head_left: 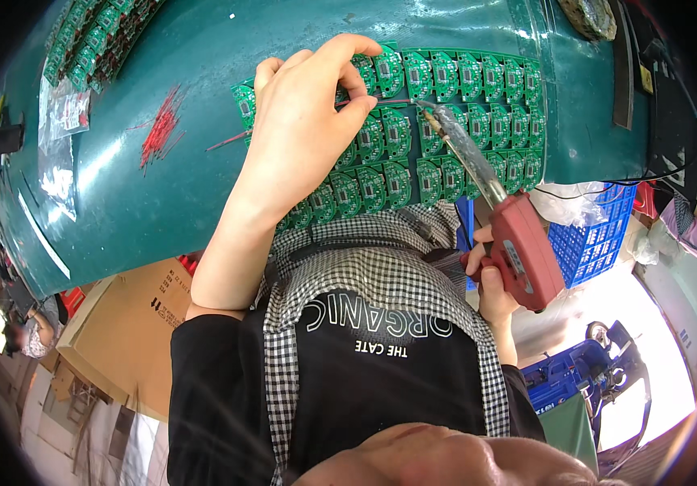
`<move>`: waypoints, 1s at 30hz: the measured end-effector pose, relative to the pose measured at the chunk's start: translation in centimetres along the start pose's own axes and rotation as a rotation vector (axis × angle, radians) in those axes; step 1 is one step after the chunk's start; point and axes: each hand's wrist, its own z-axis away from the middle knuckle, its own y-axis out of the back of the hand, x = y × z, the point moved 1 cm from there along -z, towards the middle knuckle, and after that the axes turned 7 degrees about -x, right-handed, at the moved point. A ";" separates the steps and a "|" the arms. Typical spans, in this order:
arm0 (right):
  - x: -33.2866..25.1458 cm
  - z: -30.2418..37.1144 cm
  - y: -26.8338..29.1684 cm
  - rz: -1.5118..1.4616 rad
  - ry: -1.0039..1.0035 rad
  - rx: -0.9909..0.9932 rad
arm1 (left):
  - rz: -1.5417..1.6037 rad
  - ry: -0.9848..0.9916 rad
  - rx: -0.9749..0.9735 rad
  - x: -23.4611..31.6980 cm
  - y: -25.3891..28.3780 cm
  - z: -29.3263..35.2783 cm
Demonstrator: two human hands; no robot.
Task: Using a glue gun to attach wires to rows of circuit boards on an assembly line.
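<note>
1. From my end, the left hand [300,109] reads as a narrow pinch, thumb against a finger, on a thin red wire [397,101]. The index finger arches past it, over the far row of boards.
2. The right hand [495,298] is wrapped around the handle of a red soldering gun [531,255]. Its metal barrel slants up and left, so the slim tip sits right by the wire's end. Whether tip and wire touch, I can't tell at this scale.
3. I judge the step in hand to be joining that wire end to a board. The next move, as I see it, calls for a steady pinch, the wire end flat on its pad, and a brief, exact touch of the tip.
4. Beneath both lie the green circuit boards [482,77], in panels of rows: small rounded outlines, hard and glossy, dotted with dark chips and pale solder points. A seam separates the left group from the right.
5. Further left, a loose bundle of red wires [161,130] fans out like straw, fine and springy-looking. Beyond it rise stacked boards [102,40], near a crinkled clear plastic bag [57,174].
6. All this rests on a smooth teal tabletop [138,235], streaked with glare. Nearer the body I see a soft checked apron [381,259]; off to the right, a latticed blue crate [599,235].
</note>
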 end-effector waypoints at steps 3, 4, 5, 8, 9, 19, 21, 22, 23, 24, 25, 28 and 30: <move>-0.8 -0.3 -0.4 -0.044 -0.013 0.044 | 0.010 0.000 0.001 0.0 0.0 0.0; -0.9 -0.3 -0.4 -0.055 -0.012 0.050 | 0.015 -0.001 0.003 0.0 0.0 0.1; -0.9 -0.3 -0.3 -0.055 -0.012 0.049 | 0.021 -0.001 0.004 0.0 0.0 0.1; -0.9 -0.3 -0.3 -0.040 -0.020 0.002 | 0.025 0.002 0.002 0.0 0.0 0.1; -0.8 -0.3 -0.3 -0.024 -0.023 -0.003 | 0.025 0.002 0.002 0.0 0.0 0.1; -0.9 -0.3 -0.3 -0.024 -0.001 -0.012 | 0.008 -0.011 0.004 -0.1 0.0 -0.2; -0.9 -0.3 -0.1 -0.079 -0.008 -0.033 | 0.008 -0.010 0.002 -0.1 0.1 -0.4; -0.7 -0.1 0.0 -0.138 -0.018 -0.059 | -0.001 -0.011 0.006 -0.1 0.1 -0.3; -0.6 -0.1 0.0 -0.140 -0.017 -0.062 | -0.012 -0.011 0.012 -0.1 0.1 -0.2; -0.5 -0.2 0.0 -0.147 -0.001 -0.070 | -0.018 -0.007 0.015 -0.1 0.2 -0.1; -0.4 -0.3 -0.1 -0.156 0.017 -0.079 | -0.006 -0.004 0.008 -0.1 0.3 0.0; -0.4 0.3 -0.2 -0.166 0.016 0.020 | 0.042 0.049 -0.012 -0.1 0.3 0.1; -0.1 0.6 -0.1 -0.150 0.020 0.138 | -0.041 -0.026 0.023 0.1 0.1 0.2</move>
